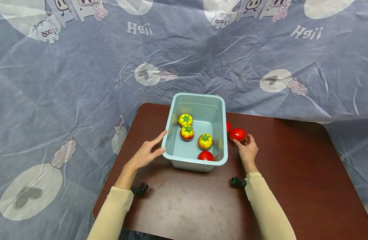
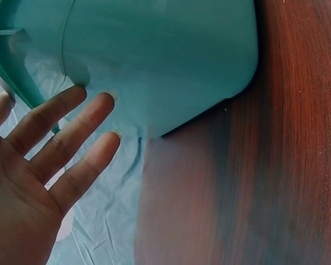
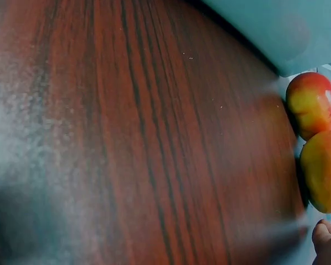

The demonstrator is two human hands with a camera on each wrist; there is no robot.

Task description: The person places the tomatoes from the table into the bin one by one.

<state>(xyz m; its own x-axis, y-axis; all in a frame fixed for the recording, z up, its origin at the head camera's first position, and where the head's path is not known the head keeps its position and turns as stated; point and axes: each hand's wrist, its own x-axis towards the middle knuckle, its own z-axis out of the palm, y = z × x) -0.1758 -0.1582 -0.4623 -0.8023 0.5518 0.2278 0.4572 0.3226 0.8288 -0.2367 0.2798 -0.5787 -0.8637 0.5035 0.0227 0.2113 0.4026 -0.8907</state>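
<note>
Right grip [image 1: 248, 151] held parted at the near edge of the red fruit [image 1: 237, 134], no firm hold seen | fruit set on table [image 1: 295, 166] just ahead-left, right of bin [image 1: 190, 165] | bin's left rim touched by spread, empty left grip [image 1: 144, 154]

From my seat I see a left sleeve [image 1: 110, 215] and a right sleeve [image 1: 269, 208] that match, both long and a plain, pale creamy yellow, with some creasing in the fabric. At the end of one sits a black left wrist device [image 1: 139, 189], at the other a black right wrist device [image 1: 238, 182], each small and chunky (too small for me to read any markings). The left hand [image 1: 144, 153] and right hand [image 1: 248, 150] are bare.
</note>
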